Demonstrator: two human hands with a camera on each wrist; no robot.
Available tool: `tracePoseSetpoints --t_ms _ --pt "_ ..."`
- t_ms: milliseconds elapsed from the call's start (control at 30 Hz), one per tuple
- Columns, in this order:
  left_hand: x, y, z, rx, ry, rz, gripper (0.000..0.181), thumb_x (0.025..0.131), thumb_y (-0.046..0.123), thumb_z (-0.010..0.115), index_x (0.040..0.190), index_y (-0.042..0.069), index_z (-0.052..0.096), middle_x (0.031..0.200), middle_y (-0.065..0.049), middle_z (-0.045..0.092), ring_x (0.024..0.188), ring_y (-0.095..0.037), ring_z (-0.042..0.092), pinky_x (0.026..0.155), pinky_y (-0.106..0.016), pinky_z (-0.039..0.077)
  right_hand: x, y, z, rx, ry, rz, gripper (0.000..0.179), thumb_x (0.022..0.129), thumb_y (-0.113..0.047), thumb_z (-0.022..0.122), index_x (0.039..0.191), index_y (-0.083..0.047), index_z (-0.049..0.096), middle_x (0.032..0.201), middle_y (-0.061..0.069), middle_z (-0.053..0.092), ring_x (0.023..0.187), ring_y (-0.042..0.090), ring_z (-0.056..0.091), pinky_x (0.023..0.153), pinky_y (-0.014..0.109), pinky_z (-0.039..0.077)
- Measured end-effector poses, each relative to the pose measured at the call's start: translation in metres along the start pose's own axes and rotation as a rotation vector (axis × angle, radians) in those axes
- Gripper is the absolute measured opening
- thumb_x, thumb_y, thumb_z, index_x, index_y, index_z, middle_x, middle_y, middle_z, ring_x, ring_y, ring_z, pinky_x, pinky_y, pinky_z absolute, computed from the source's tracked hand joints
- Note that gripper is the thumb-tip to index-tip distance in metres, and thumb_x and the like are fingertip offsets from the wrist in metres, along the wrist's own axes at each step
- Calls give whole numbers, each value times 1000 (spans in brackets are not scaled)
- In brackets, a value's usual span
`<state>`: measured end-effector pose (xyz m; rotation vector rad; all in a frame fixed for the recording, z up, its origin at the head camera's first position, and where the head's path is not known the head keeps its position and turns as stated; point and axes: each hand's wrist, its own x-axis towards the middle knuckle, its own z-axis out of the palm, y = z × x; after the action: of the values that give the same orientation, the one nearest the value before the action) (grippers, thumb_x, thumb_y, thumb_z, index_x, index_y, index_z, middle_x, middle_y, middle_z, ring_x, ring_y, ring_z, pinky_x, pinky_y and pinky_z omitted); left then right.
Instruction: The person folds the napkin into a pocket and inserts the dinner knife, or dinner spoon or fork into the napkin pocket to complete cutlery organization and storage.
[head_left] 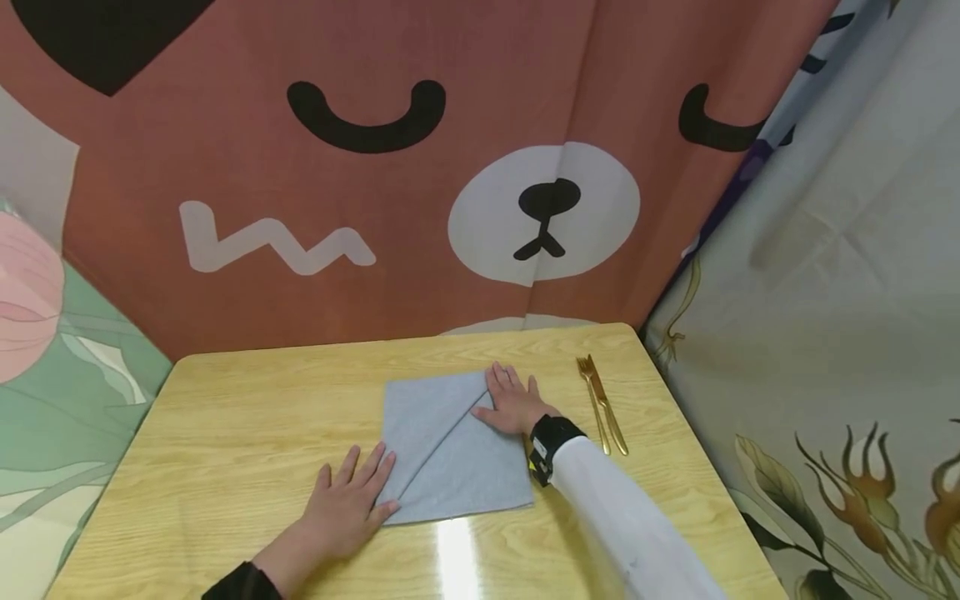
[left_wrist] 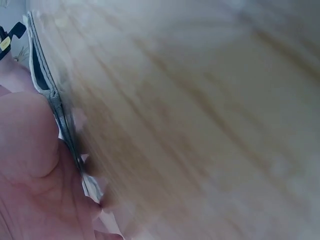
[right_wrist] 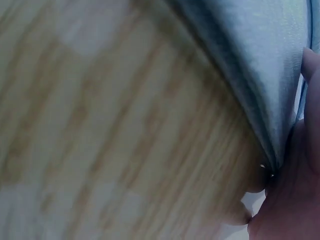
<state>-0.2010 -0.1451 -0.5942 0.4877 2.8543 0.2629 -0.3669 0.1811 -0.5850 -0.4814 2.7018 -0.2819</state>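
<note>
Grey-blue cloth napkin [head_left: 453, 467]: lies on wood-grain table [head_left: 247, 433], slightly right of centre; shows diagonal folded edge running from near left to far right. Left hand [head_left: 341, 502]: touches napkin's left edge with fingers extended and spread. Right hand [head_left: 517, 410]: rests on far right part, with fingers extended. Both hands: well apart. Gold-coloured fork [head_left: 595, 406] and gold-coloured knife [head_left: 606, 402]: lie side by side, right of napkin. Animal-print curtain [head_left: 420, 292]: hangs beyond far table edge.
</note>
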Motion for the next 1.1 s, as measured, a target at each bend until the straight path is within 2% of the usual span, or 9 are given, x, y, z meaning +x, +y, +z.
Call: tracePoseSetpoints --t_ms 333,667,1100 --pt "0 0 3 9 0 7 76 103 69 33 165 28 20 175 5 12 161 -40 12 116 -79 15 3 6 6 -6 -29 12 94 100 -74 33 167 -17 -1 175 1 -10 163 28 -9 126 67 0" --pt "-2 2 0 0 13 8 75 103 67 37 165 26 22 174 3 15 160 -42 13 116 -80 15 7 9 8 -13 -42 9 95 99 -76 30 166 -19 -5 174 -1 -14 162 27 -12 126 67 -2" --pt "1 -1 0 24 -7 11 78 102 71 34 165 28 20 175 4 13 160 -42 13 115 -80 17 7 8 6 4 -28 0 94 100 -75 32 166 -19 -4 175 -1 -12 163 29 -10 125 68 -2"
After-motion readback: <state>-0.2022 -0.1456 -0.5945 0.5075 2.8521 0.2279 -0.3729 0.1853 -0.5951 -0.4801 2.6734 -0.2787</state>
